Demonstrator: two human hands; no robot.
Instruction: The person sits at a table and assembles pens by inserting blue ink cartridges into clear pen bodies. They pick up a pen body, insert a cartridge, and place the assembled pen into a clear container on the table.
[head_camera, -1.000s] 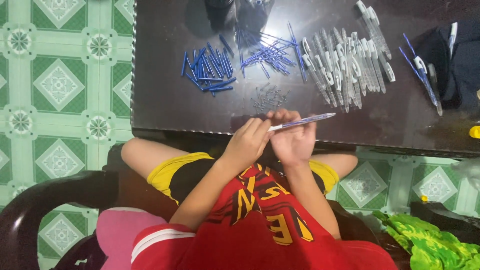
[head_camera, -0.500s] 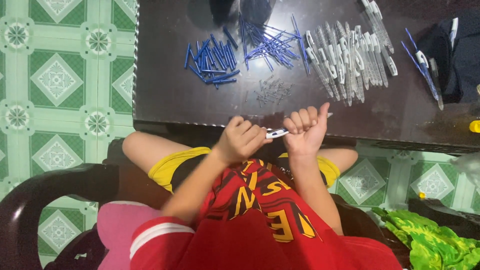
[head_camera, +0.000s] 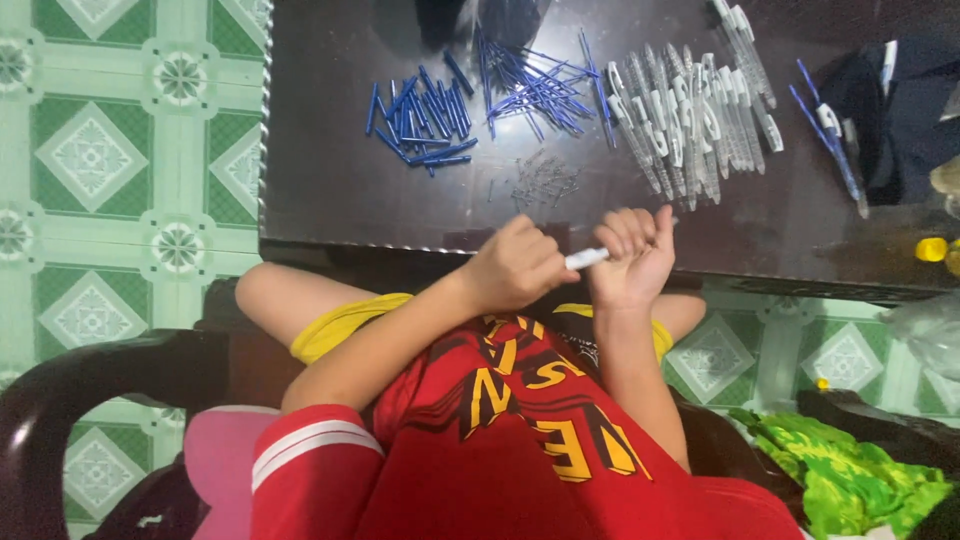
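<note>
From the head camera, looking straight down, the dark table (head_camera: 330, 200) is the landmark. At its near edge the two hands meet over the person's lap. The left hand (head_camera: 515, 268) is curled into a fist around one end of a white pen barrel (head_camera: 586, 258); the right hand (head_camera: 632, 262) is closed on the other end, its little finger sticking up. Gripped at both ends like this, the barrel lies level between the fists, a hold that suits pushing or twisting parts together, though what goes on inside the fists is hidden.

Toward the far side of the table the parts lie sorted by kind, which keeps each within reach: a heap of short blue pieces (head_camera: 425, 115) to the left, a loose fan of thin blue refills (head_camera: 535, 85) in the middle, and a row of white-and-clear barrels (head_camera: 690, 115) to the right. Between the heaps and the hands lies a scatter of tiny dark parts (head_camera: 545, 182), too small to identify. A yellow cap (head_camera: 931, 249) sits near the table's right end.
</note>
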